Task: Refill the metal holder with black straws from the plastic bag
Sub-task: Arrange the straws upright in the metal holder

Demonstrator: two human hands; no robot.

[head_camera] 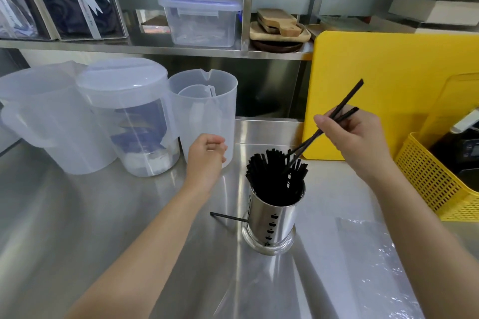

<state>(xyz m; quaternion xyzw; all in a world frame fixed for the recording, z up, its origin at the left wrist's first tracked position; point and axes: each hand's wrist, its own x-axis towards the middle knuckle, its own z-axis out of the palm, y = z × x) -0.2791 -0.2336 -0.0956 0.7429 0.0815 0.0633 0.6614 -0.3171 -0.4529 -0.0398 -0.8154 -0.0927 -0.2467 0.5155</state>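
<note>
Two black straws (334, 114) are pinched in the right hand (355, 145), tilted, their lower ends among the bunch (272, 176) in the metal holder (272, 223). The left hand (204, 160) hovers far-left of it, loosely curled, holding nothing. A single straw (228, 217) lies left of the holder; the plastic bag (370, 254) lies near right.

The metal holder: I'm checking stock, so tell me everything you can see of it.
The metal holder is a shiny steel cylinder with a flared base and a vertical row of small cut-outs down its side. It stands upright on the steel counter, packed with black straws fanning above its rim. A loose straw lies on the counter at its left side. The right hand angles two more straws toward its top.
</note>
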